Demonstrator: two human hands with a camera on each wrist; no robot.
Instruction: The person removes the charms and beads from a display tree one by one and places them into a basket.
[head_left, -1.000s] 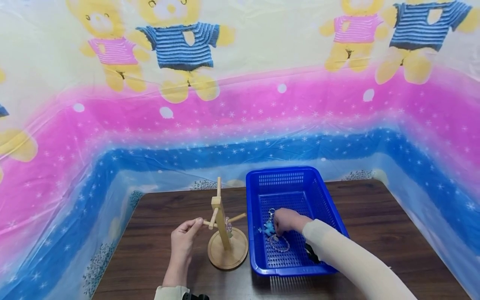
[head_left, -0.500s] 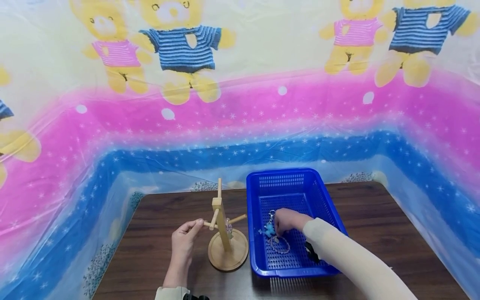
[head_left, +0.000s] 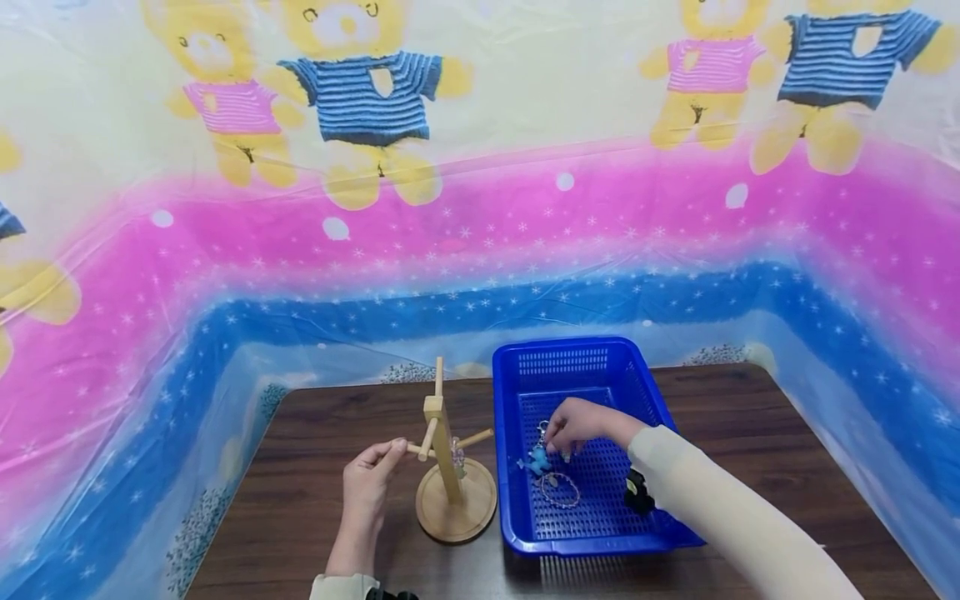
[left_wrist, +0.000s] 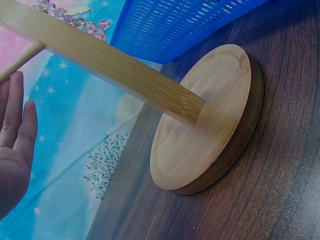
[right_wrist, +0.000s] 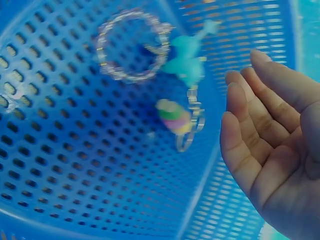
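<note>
A wooden stand (head_left: pixel 448 467) with several pegs and a round base (left_wrist: pixel 205 125) stands upright on the table. My left hand (head_left: pixel 366 479) pinches the end of one peg between thumb and fingers. On another peg hangs a pink beaded bracelet (head_left: pixel 458 457). My right hand (head_left: pixel 581 423) hovers inside the blue basket (head_left: pixel 592 546), fingers loosely bent, with nothing visible between them in the right wrist view. Close by lie a turquoise figure keychain (right_wrist: pixel 187 57), a clear beaded bracelet (right_wrist: pixel 103 52) with a gold charm, and a small striped charm (right_wrist: pixel 174 117) on a ring, blurred.
The basket stands just right of the stand's base on the dark wooden table (head_left: pixel 300 483). A patterned sheet (head_left: pixel 450 208) with bears rises behind and at both sides of the table.
My right hand has lifted slightly and shifted right from beside the turquoise keychain, uncovering more of the basket floor. My left hand stays on the peg.
</note>
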